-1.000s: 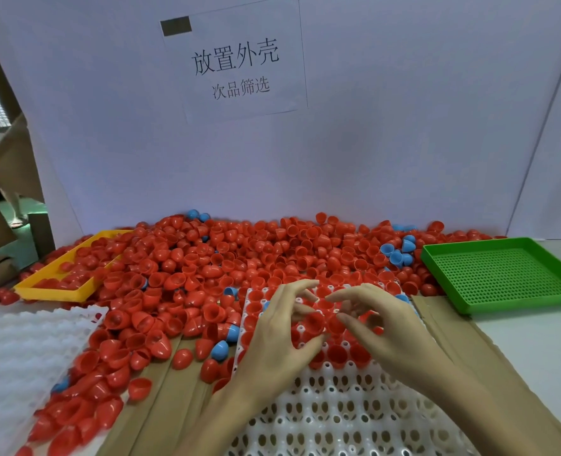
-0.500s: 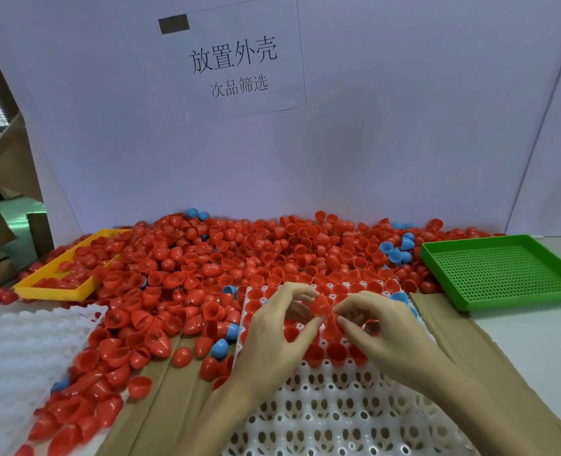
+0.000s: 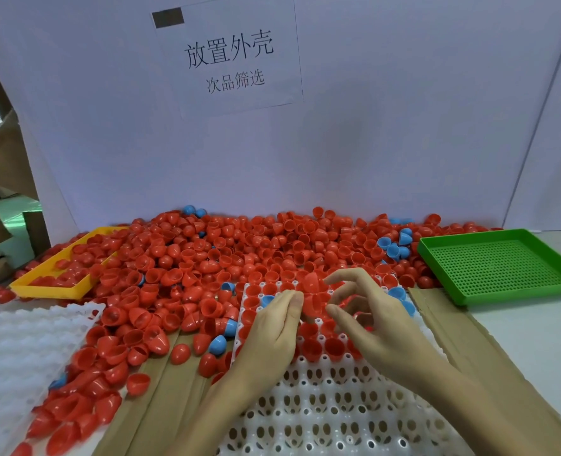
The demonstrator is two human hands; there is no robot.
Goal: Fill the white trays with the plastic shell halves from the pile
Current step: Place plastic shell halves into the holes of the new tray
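Left hand: we now pinch a red shell, lifted since a second ago.
Right hand: fingers spread wider.

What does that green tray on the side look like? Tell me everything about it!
The green tray is a bright green rectangle that looks like plastic. It has a low raised rim all round and a flat floor full of tiny holes in neat rows, like a sieve. Nothing lies inside it. It sits flat on the pale table at the far right, beside the pile of red shell halves, a few of which lie right by its left edge. Its near corner sits by the brown cardboard. Neither hand touches it.
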